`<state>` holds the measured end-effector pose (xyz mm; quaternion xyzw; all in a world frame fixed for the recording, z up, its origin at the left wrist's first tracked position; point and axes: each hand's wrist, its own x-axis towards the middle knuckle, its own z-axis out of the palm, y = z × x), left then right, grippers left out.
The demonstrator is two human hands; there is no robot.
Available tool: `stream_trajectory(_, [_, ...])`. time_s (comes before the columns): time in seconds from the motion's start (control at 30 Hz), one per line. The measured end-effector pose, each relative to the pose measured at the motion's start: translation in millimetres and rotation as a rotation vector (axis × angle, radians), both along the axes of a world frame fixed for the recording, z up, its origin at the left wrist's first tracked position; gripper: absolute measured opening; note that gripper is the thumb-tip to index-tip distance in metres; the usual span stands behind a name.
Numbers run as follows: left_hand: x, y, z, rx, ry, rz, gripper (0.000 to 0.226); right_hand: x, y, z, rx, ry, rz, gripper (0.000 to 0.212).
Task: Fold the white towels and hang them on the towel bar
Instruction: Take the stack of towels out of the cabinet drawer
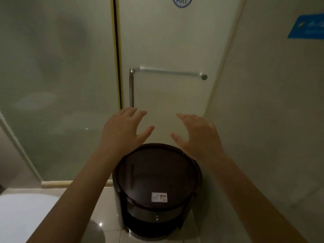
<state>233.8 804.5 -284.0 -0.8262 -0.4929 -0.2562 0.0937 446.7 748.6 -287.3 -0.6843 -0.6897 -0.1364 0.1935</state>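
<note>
Hands: left hand (122,130) and right hand (198,135) both spread, empty | towel bar (170,73) above and ahead on glass door (166,41), long axis horizontal, neither hand clearly nearer | white towels: none in view

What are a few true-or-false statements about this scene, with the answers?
1. The left hand and the right hand are both empty, with fingers spread. True.
2. A white towel hangs on the towel bar. False: the bar is bare.
3. The round sticker on the door reads PULL. True.
4. The round table is white. False: it is dark brown.
</note>
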Motion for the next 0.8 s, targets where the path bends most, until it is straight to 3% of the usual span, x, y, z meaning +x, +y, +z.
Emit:
stream_trajectory(0.47, [1.1,0.7,-311.7,-0.04,-0.008,0.028,0.072,8.9,-5.0,-305.6,-0.091,0.083,-0.014,0.066])
stream_trajectory(0.6, [4.3,-0.2,-387.2,-0.077,0.006,0.019,0.072,6.8,-7.4,-369.9,-0.137,0.146,-0.033,0.066])
stream_trajectory(0.8, [16.4,13.2,-474.5,-0.137,-0.06,-0.051,0.054,6.0,-4.7,-449.3,-0.158,0.219,-0.075,0.059])
